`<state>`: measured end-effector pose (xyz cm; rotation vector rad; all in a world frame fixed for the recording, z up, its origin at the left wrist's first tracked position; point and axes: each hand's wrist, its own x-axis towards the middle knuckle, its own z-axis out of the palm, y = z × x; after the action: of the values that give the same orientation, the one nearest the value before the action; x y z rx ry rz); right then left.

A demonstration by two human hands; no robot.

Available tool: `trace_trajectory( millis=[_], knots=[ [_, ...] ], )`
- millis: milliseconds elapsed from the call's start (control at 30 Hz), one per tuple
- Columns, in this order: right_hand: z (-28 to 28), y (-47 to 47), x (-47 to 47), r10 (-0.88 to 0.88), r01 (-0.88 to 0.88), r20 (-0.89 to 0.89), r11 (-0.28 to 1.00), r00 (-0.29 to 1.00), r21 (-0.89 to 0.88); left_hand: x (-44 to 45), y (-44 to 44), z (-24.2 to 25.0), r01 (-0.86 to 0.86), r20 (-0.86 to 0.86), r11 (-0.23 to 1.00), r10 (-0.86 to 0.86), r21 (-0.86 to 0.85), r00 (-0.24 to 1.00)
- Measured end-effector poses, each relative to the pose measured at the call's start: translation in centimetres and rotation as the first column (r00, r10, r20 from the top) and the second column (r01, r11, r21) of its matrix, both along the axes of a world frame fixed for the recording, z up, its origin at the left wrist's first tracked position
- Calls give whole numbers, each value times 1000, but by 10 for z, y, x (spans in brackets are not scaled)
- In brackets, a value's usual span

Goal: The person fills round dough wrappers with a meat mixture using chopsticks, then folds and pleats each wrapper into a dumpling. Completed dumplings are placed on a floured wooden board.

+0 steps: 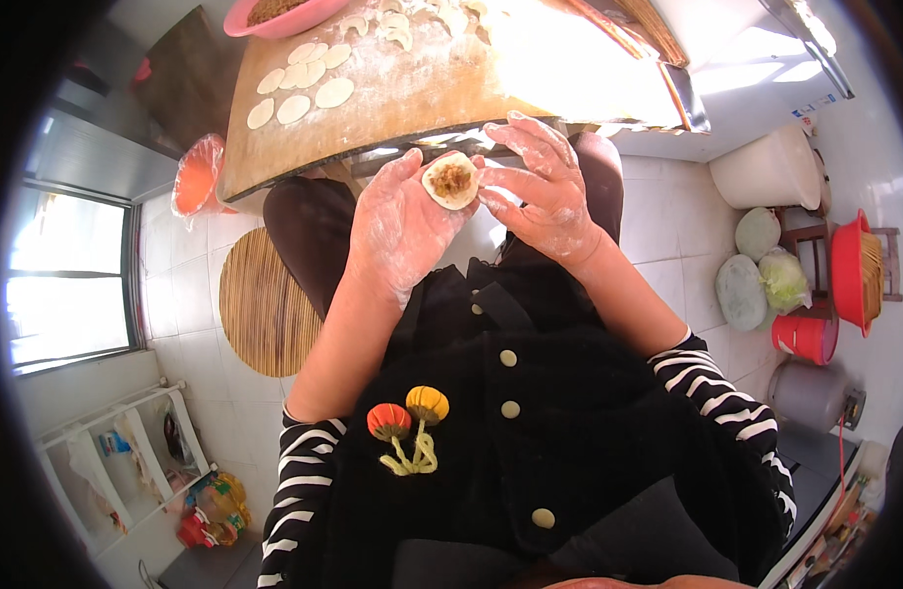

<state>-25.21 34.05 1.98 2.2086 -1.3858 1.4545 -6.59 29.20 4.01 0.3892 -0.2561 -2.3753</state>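
My left hand [396, 221], dusted with flour, cradles a round dumpling wrapper [430, 193] below the near edge of the wooden board. A mound of brownish minced filling [451, 179] sits in the middle of the wrapper, which is still unfolded. My right hand [543, 195], also floury, is at the wrapper's right edge with its fingers spread; the lower fingertips touch or nearly touch the dough. Flat dough wrappers [294, 109] lie at the left of the floured board [414, 88]. Several folded dumplings [396, 29] rest farther back.
A pink bowl of filling [285, 28] stands at the board's far left. An orange lined bin [198, 177] and a round slatted mat [263, 302] are to the left. On the right are a white tub [764, 169], a red basin [851, 272], wrapped cabbage [784, 280] and a gas cylinder [808, 394].
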Motion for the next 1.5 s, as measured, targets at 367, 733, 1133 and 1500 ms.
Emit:
trace_trajectory(
  millis=[367, 733, 1133, 1500],
  knots=[
    [-4, -3, -1, 46, -47, -79, 999, 996, -13, -1, 2, -15, 3, 233, 993, 24, -117, 972],
    [1, -10, 9, 64, -62, -74, 998, 995, 29, -5, 7, -15, -29, 462, 954, 171, -297, 870],
    [10, -11, 9, 43, -68, 95, 957, 995, 281, 2, 3, -9, 153, 475, 809, 170, -567, 863],
    [3, -20, 5, 95, -121, 100, 945, 990, 302, -7, 3, -23, 282, 563, 527, 507, -802, 653]
  ],
)
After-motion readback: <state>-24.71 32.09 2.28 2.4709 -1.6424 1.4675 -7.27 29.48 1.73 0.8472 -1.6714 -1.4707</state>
